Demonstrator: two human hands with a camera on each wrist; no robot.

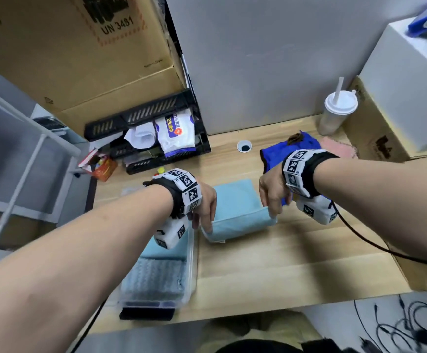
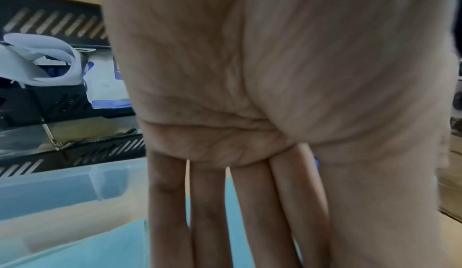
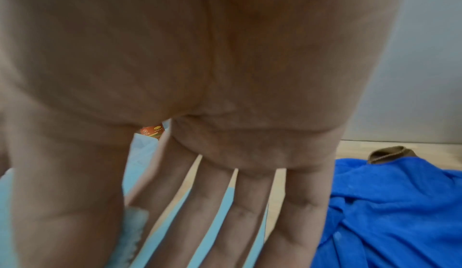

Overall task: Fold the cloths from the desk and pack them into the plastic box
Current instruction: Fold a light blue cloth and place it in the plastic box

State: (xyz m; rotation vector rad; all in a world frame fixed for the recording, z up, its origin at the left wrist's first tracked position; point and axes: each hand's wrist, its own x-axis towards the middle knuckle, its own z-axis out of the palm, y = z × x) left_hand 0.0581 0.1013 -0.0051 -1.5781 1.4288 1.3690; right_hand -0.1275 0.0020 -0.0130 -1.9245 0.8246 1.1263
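Observation:
A light blue cloth (image 1: pixel 238 212) lies partly folded at the middle of the wooden desk (image 1: pixel 283 263). My left hand (image 1: pixel 203 220) pinches its near left corner and my right hand (image 1: pixel 271 207) pinches its near right corner, so the near edge is raised a little. In the right wrist view the cloth (image 3: pixel 142 147) sits between thumb and straight fingers (image 3: pixel 225 223). The clear plastic box (image 1: pixel 190 276) stands at the lower left under my left forearm, with a folded light blue cloth (image 1: pixel 166 248) and a grey-blue patterned cloth (image 1: pixel 154 276) inside. A crumpled royal blue cloth (image 1: pixel 273 156) lies behind my right wrist.
A pink cloth (image 1: pixel 337 146) lies past the blue one, and a small brown item (image 1: pixel 295 137) rests on the blue cloth. A black tray rack (image 1: pixel 156 118), a lidded cup with a straw (image 1: pixel 337 110) and cardboard boxes line the back. A black cable (image 1: pixel 360 240) crosses the desk's right side.

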